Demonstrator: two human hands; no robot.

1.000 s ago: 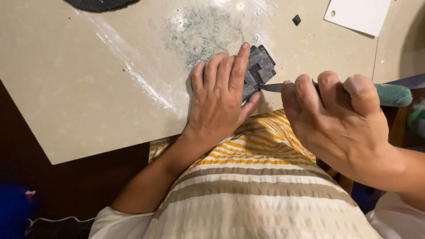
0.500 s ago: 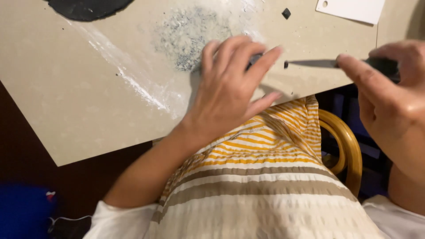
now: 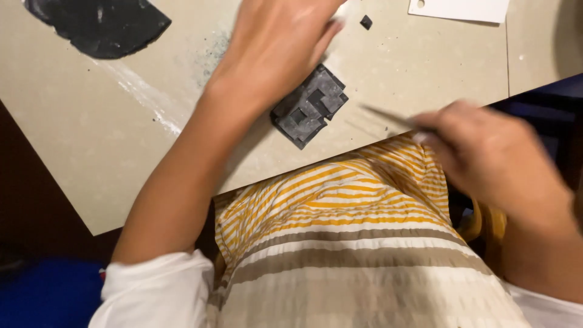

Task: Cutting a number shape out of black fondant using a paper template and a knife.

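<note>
A dark grey carved block (image 3: 310,106) lies on the beige table (image 3: 91,152), close to its near edge. My left hand (image 3: 276,45) hovers just beyond the block, blurred, its fingertips reaching past the top of the frame; nothing shows in it. My right hand (image 3: 492,158) is to the right, off the table's edge, closed around a thin pointed tool (image 3: 385,116) whose tip points left toward the block, a short way from it.
A flat black slab (image 3: 97,24) lies at the far left of the table. A small black chip (image 3: 366,22) and a white sheet (image 3: 458,9) are at the far right. Grey dust and white smears mark the surface. Striped yellow cloth (image 3: 340,231) covers my lap.
My left hand lifted off the block and moved away across the table, leaving the block uncovered. My right hand drew the tool back to the right and lower.
</note>
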